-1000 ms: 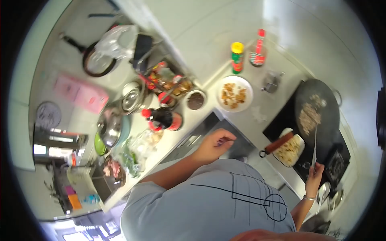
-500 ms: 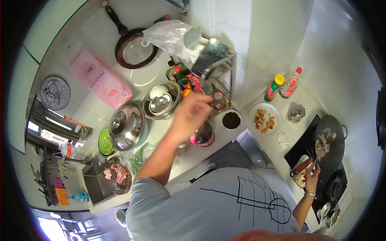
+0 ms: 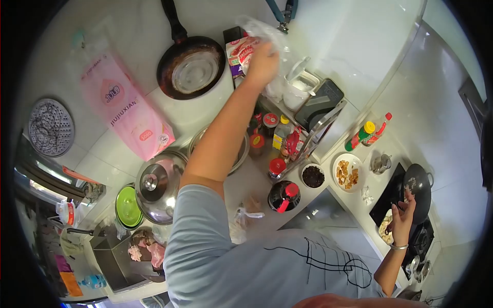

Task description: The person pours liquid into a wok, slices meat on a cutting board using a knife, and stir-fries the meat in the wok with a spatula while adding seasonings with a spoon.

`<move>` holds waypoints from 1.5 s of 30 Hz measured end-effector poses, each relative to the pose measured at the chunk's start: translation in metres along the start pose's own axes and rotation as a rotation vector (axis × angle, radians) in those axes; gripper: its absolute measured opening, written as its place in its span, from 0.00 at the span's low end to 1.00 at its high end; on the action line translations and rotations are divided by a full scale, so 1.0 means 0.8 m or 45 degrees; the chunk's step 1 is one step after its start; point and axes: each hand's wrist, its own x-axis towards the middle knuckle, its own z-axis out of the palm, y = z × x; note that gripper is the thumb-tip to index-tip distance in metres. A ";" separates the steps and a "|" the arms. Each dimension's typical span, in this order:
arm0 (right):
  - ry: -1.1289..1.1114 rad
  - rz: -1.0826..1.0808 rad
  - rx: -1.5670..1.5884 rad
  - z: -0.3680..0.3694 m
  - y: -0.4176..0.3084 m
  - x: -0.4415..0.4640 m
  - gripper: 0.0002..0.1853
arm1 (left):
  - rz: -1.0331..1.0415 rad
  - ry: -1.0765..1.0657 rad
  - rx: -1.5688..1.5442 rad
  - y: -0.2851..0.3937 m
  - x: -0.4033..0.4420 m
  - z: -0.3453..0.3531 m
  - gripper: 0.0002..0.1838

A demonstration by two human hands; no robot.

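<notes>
My left hand (image 3: 263, 65) reaches up to the back shelf, its fingers closed on a clear plastic bag (image 3: 272, 38) beside a red and white box (image 3: 240, 53). The fingertips are partly hidden. Over at the stove, my right hand (image 3: 402, 222) is closed round the spatula, whose handle is mostly hidden. It is at the near edge of the black wok (image 3: 418, 190), which has some food in it. A dish of pale food (image 3: 384, 226) lies beside this hand.
Sauce bottles (image 3: 280, 134) crowd the rack below the shelf. Nearer stand a dark bottle with a red cap (image 3: 284, 196), a bowl of dark contents (image 3: 313, 176) and a plate of browned pieces (image 3: 347, 172). A lidded pot (image 3: 160, 187) and sink (image 3: 110, 256) are left.
My left hand has moved from near my body, past the bottles, up to the plastic bag and taken hold of it. The view has shifted left; my right hand stays by the wok.
</notes>
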 end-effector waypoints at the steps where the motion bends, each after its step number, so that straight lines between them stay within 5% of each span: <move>1: -0.017 -0.015 0.024 0.004 -0.006 0.000 0.31 | -0.076 -0.157 -0.119 0.018 0.004 0.003 0.10; 4: -0.057 0.039 -0.024 0.006 -0.017 -0.006 0.30 | -0.300 -0.553 -0.311 0.044 0.010 0.011 0.10; 7: -0.044 0.075 -0.008 -0.001 -0.012 -0.012 0.28 | -0.124 -0.829 -0.185 0.024 0.034 0.009 0.14; 10: -0.024 0.102 -0.007 -0.008 -0.011 -0.016 0.25 | 0.178 -0.724 0.443 0.024 0.046 -0.027 0.18; 12: -0.018 0.146 0.020 -0.012 -0.010 -0.022 0.23 | -0.172 -0.845 0.857 0.110 0.036 -0.100 0.22; 20: -0.008 0.058 -0.042 -0.011 -0.005 -0.026 0.21 | -0.242 0.028 0.736 -0.033 0.028 -0.087 0.24; 24: -0.021 -0.094 -0.045 -0.006 -0.010 -0.035 0.20 | -0.096 -0.010 0.574 -0.049 0.027 -0.077 0.21; 27: -0.098 0.106 0.065 -0.016 0.003 -0.052 0.18 | -0.242 0.030 0.397 -0.056 0.023 -0.082 0.17; 30: -0.109 0.042 0.013 -0.016 0.008 -0.062 0.18 | 0.089 0.210 0.465 -0.097 0.026 -0.108 0.16; 36: -0.141 0.058 0.044 -0.005 0.006 -0.064 0.19 | -0.183 0.264 0.643 0.055 -0.046 -0.176 0.14; 40: -0.233 -0.040 0.076 0.008 -0.007 -0.055 0.19 | -0.201 0.193 0.468 0.078 -0.097 -0.249 0.15; 45: -0.426 -0.194 0.364 0.041 -0.028 -0.053 0.16 | -0.172 0.278 0.406 0.212 -0.251 -0.279 0.09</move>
